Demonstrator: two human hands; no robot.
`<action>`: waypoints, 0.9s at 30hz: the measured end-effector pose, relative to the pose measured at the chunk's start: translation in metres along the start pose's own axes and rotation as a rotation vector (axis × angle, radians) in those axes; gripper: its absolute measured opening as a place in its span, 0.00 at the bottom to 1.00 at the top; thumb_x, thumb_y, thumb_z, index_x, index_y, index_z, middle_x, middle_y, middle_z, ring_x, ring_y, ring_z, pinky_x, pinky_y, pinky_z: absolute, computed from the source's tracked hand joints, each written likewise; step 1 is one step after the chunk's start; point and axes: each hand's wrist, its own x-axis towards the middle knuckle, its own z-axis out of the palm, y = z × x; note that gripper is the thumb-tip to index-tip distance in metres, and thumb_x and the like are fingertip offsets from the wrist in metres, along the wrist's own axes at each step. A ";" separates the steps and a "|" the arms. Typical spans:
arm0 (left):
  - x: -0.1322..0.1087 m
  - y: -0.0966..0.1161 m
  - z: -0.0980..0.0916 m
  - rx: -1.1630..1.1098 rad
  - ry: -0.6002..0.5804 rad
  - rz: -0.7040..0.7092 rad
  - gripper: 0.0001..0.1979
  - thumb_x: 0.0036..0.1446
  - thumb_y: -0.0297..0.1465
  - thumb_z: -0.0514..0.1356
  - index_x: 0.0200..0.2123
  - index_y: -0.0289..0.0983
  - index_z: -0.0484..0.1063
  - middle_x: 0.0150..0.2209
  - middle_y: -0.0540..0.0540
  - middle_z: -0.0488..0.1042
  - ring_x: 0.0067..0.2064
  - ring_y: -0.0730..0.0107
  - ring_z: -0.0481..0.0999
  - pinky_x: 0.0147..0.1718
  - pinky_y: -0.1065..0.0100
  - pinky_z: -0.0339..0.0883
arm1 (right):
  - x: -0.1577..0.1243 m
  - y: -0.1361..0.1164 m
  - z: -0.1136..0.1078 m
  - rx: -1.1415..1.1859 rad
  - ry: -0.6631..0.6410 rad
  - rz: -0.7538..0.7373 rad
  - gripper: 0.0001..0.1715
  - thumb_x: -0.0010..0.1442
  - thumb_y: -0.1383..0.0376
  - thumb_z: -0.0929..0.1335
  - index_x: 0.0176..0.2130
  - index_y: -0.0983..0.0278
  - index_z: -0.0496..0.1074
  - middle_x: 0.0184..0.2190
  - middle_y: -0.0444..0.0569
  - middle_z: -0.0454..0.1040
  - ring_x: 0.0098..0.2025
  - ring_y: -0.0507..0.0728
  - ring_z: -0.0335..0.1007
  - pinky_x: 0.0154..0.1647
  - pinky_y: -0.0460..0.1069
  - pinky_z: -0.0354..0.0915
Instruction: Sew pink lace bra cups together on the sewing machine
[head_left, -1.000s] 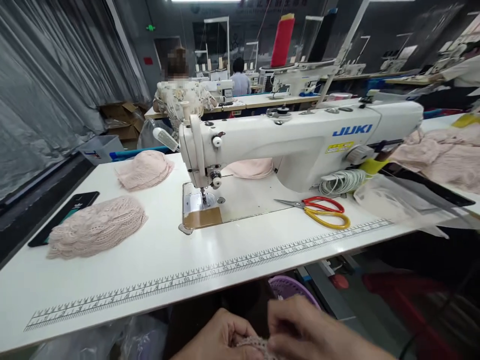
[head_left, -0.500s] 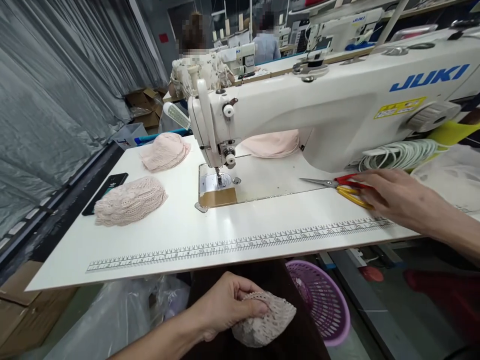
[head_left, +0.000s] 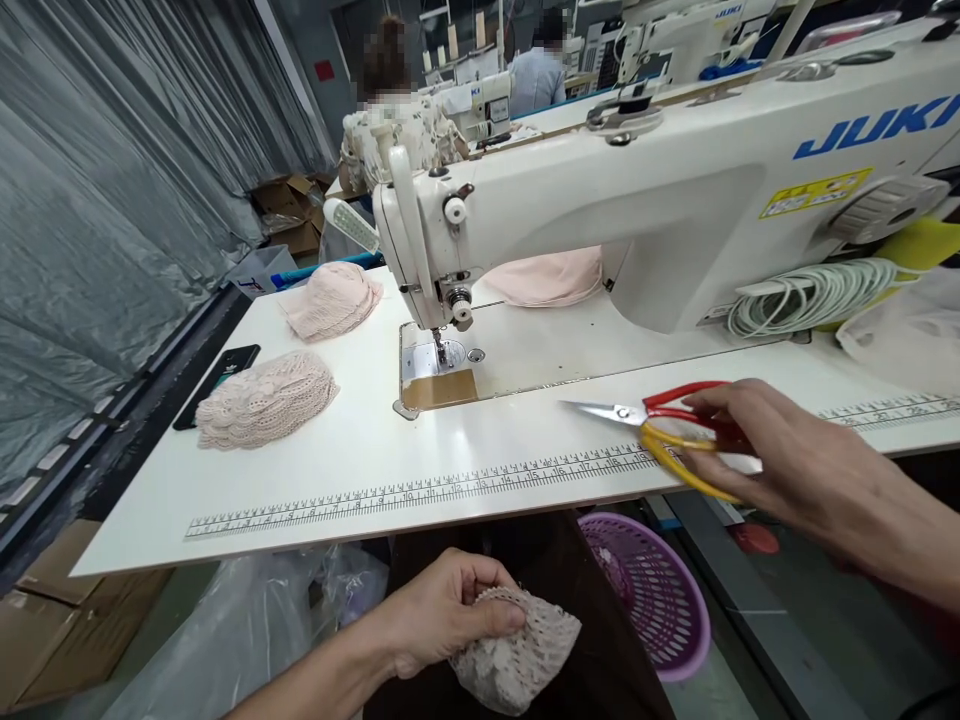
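Note:
My left hand (head_left: pixel 439 612) grips a pale pink crocheted piece (head_left: pixel 525 655) low in front of me, below the table edge. My right hand (head_left: pixel 772 455) holds the scissors (head_left: pixel 660 430) by their red and yellow handles, lifted just over the front of the white table (head_left: pixel 450 480), blades pointing left. The white JUKI sewing machine (head_left: pixel 660 200) stands behind, its needle (head_left: pixel 439 345) over the plate at centre.
Two pink crocheted pieces (head_left: pixel 266 398) (head_left: pixel 330 298) and a black phone (head_left: pixel 217 372) lie at the table's left. A coiled white cord (head_left: pixel 810 295) sits by the machine base. A purple basket (head_left: pixel 652 590) stands under the table. Other people sit at machines behind.
My hands have parted: the right one reached to the scissors, took them and drew them toward the front edge. The left keeps the crocheted piece. The view has tilted down and closer.

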 end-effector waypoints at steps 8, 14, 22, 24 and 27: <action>-0.005 -0.006 -0.012 0.012 -0.181 0.064 0.21 0.45 0.40 0.67 0.40 0.32 0.75 0.33 0.45 0.75 0.32 0.76 0.71 0.34 0.76 0.63 | -0.077 -0.044 0.024 0.775 -0.565 0.295 0.32 0.47 0.59 0.70 0.52 0.54 0.63 0.44 0.52 0.74 0.41 0.62 0.74 0.37 0.48 0.71; -0.009 -0.007 -0.016 0.079 -0.201 0.042 0.19 0.47 0.40 0.66 0.40 0.33 0.76 0.36 0.41 0.77 0.35 0.70 0.74 0.37 0.73 0.65 | -0.089 -0.052 0.033 0.723 -0.835 0.224 0.37 0.42 0.60 0.71 0.54 0.56 0.67 0.52 0.49 0.70 0.50 0.64 0.69 0.49 0.50 0.65; -0.011 -0.008 -0.015 0.051 -0.156 0.073 0.16 0.49 0.37 0.66 0.39 0.33 0.77 0.37 0.40 0.77 0.36 0.69 0.76 0.37 0.74 0.66 | -0.096 -0.054 0.037 0.723 -0.785 0.179 0.36 0.43 0.59 0.72 0.53 0.55 0.68 0.52 0.49 0.70 0.51 0.64 0.68 0.49 0.51 0.65; -0.012 -0.007 -0.016 0.041 -0.151 0.087 0.15 0.49 0.36 0.66 0.39 0.33 0.77 0.38 0.40 0.77 0.37 0.69 0.76 0.39 0.73 0.66 | -0.098 -0.053 0.038 0.710 -0.796 0.183 0.37 0.43 0.58 0.72 0.53 0.55 0.68 0.53 0.50 0.69 0.52 0.65 0.67 0.49 0.52 0.65; -0.011 -0.007 -0.017 0.027 -0.143 0.106 0.14 0.50 0.35 0.65 0.39 0.33 0.77 0.38 0.40 0.77 0.38 0.69 0.76 0.40 0.73 0.66 | -0.100 -0.051 0.040 0.707 -0.801 0.197 0.37 0.41 0.59 0.73 0.52 0.57 0.69 0.53 0.52 0.69 0.50 0.66 0.68 0.48 0.53 0.66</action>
